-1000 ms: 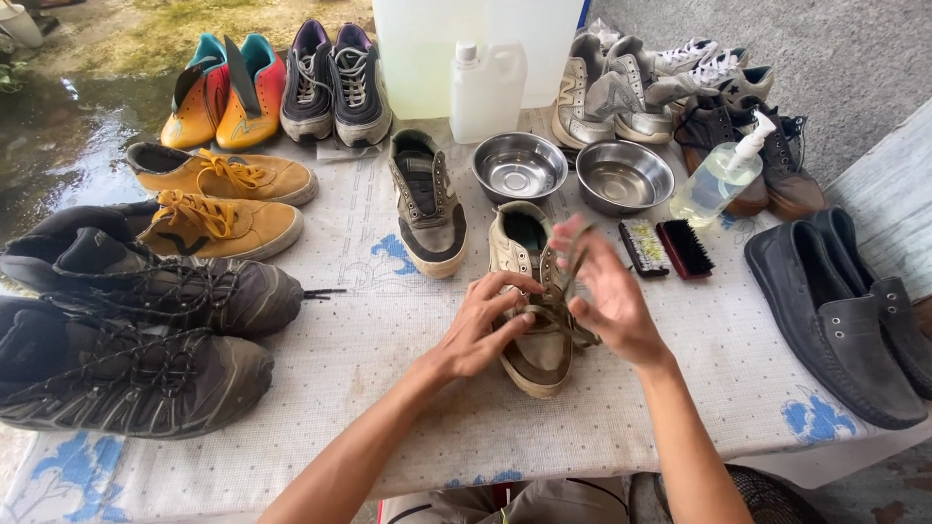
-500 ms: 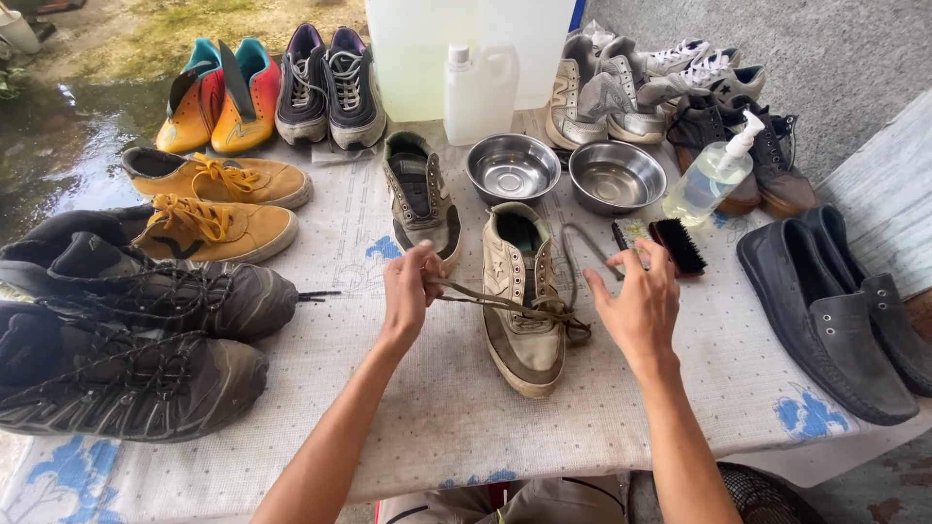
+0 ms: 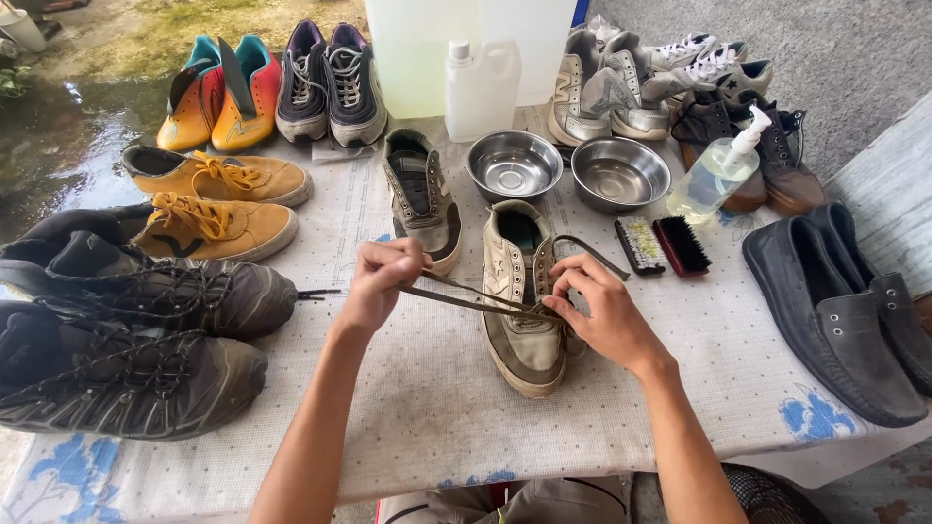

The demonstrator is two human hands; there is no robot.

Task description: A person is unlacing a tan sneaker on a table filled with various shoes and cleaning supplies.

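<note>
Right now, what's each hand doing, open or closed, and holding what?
Left hand: closed, pinching the shoelace pulled taut.
Right hand: closed on the lace at the beige sneaker.

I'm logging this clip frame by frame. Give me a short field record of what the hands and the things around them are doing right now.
left hand: grip shut on lace, pulled out taut to the left
right hand: fingertips on the lacing of the beige sneaker
sneaker: lies on the cloth-covered table, toe toward the person
matching sneaker: unlaced, further back to the left
behind: two steel bowls, white jug
right of the sneaker: two brushes, pump bottle
</note>
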